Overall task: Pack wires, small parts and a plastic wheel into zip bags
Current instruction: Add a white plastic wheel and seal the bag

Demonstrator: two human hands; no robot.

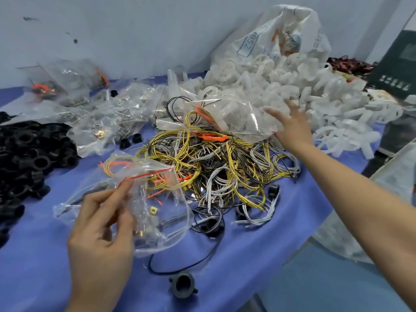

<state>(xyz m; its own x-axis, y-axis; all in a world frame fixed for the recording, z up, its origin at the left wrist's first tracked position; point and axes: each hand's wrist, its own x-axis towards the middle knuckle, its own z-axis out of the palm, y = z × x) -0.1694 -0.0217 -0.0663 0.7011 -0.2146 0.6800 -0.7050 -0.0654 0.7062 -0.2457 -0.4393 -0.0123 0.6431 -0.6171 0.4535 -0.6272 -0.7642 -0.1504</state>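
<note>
1. Your left hand (101,224) is pinching the zip bag (155,206) by its red-striped mouth at 7 o'clock.
2. Your right hand (290,124) is reaching open-fingered at 1 o'clock over the white plastic wheels (315,86).
3. Wires (225,165) are lying heaped mid-surface (45,266).

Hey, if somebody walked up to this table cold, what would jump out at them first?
Probably the tangled heap of yellow, white and black wires in the middle of the blue table. Behind it on the right, a big mound of white plastic wheels spills from a white sack. Up front, the left hand pinches a clear zip bag, while the right hand reaches toward the wheels.
</note>
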